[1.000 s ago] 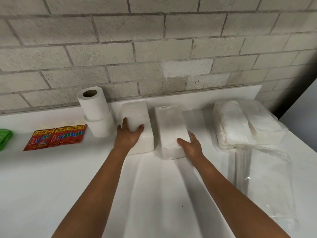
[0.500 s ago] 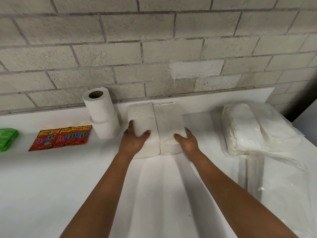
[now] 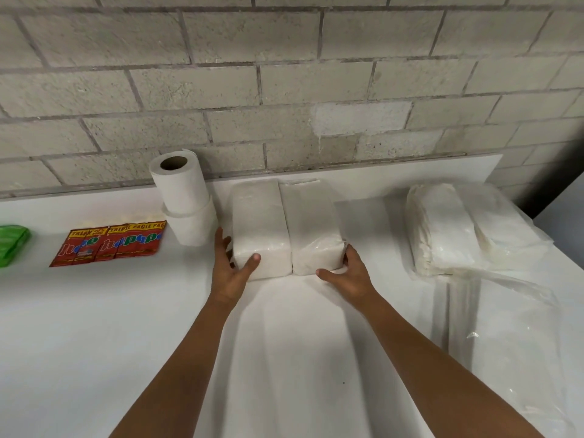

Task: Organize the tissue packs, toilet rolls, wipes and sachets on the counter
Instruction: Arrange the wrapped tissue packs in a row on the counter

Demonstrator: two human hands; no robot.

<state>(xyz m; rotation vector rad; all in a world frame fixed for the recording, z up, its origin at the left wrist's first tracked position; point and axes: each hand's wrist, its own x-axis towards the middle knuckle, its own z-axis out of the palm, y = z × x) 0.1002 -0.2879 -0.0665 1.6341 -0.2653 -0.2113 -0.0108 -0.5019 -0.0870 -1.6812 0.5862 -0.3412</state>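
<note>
While the left tissue pack (image 3: 259,226) and right tissue pack (image 3: 311,222) lie touching on the counter (image 3: 94,327), long axes pointing at the wall (image 3: 284,90), my left hand (image 3: 230,267) and right hand (image 3: 350,273) press their near outer corners, fingers uncurled.

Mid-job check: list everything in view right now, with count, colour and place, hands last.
tissue packs: two, white, counter centre, side by side and touching
toilet rolls: two, white, stacked upright, just left of the packs
sachets: one strip, red with yellow tops, flat, left of the rolls
green pack: one, green, far left, cut off by the frame
bagged stacks: two, white in clear plastic, right side
loose plastic: one, clear, near right
counter: one, white
wall: grey brick, behind
left hand: touching the pair's near left corner
right hand: touching its near right corner
</note>
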